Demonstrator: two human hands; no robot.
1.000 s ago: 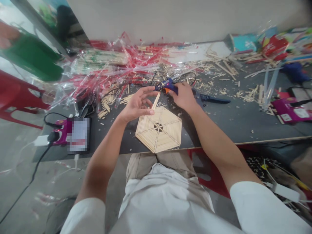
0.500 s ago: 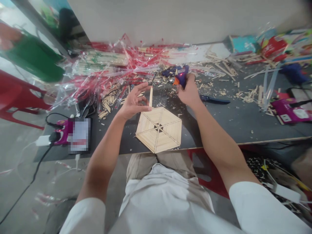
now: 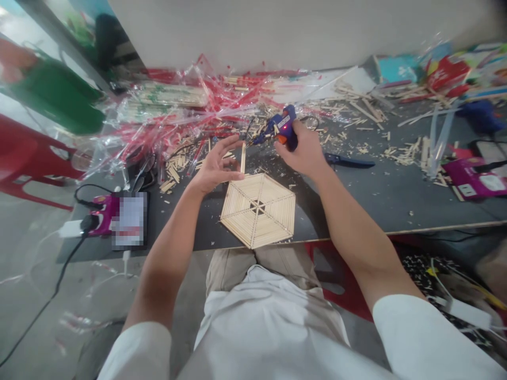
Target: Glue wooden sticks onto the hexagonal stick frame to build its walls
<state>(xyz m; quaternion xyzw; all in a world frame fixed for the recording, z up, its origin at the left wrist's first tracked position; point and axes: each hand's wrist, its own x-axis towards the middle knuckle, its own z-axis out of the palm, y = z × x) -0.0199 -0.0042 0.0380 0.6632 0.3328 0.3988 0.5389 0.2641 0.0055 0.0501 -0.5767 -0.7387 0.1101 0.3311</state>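
Brought nearer the wooden stick since the earlier frame, the blue hot-glue gun is gripped by the right hand, its nozzle beside the far end. The stick is pinched lengthwise by the left hand, near the hexagonal stick panel on the black tabletop.

Craft workshop: glue gun, scattered sticks.

From a single head-worn camera we face forward and down, over our lap, onto the table close by
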